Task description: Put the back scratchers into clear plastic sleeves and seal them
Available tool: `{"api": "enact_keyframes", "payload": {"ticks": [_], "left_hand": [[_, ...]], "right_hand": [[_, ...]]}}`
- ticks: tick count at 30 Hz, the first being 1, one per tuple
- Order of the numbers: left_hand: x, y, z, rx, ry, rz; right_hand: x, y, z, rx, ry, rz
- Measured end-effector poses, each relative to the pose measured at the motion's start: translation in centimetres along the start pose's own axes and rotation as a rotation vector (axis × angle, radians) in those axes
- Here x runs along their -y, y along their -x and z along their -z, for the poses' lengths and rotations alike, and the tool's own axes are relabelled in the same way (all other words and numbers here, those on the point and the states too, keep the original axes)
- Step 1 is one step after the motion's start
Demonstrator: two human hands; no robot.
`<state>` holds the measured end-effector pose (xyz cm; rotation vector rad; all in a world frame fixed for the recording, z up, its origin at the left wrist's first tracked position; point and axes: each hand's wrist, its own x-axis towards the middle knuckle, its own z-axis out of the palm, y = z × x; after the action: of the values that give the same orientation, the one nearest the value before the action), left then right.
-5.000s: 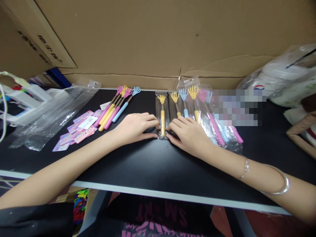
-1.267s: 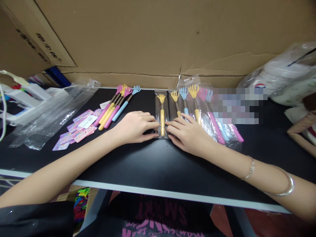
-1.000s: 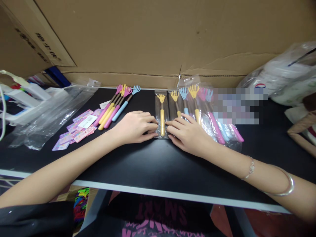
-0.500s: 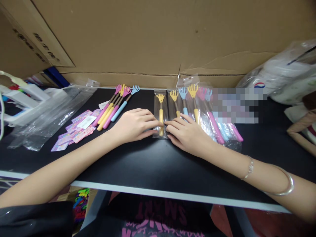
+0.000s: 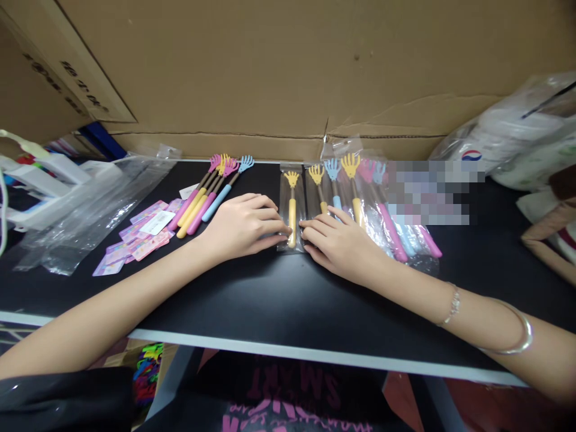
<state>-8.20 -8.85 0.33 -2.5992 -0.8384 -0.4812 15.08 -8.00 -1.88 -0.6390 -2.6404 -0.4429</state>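
Observation:
A yellow back scratcher (image 5: 292, 219) in a clear plastic bag lies upright in my view on the black table. At the left edge of its bag is my left hand (image 5: 245, 227), open, fingers stretched with the tips at the handle's side. My right hand (image 5: 344, 243) is also open, its fingertips resting along the bag's right edge. Beneath and beyond the right hand lie several bagged back scratchers (image 5: 357, 204) in yellow, blue and pink, partly hidden by it. Left of my left hand sits a group of unbagged back scratchers (image 5: 198, 207) in pink, yellow and blue.
Small printed cards (image 5: 139, 234) are spread on the left, beside clear plastic bags (image 5: 96, 210). A white plastic object (image 5: 58, 183) stands at far left. Cardboard (image 5: 279, 72) walls the back. A bagged white cup (image 5: 495, 141) and another person's hand (image 5: 546, 228) are at right.
My left hand has drawn slightly to the left, so its fingertips no longer cover the yellow handle. My right hand has stayed almost in place.

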Motion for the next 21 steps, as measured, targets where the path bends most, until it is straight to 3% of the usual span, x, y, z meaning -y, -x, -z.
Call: {"api": "enact_keyframes", "payload": {"ticks": [21], "left_hand": [[0.55, 0.14, 0.59, 0.141, 0.239, 0.02]], "right_hand": [[0.07, 0.01, -0.07, 0.01, 0.009, -0.008]]}}
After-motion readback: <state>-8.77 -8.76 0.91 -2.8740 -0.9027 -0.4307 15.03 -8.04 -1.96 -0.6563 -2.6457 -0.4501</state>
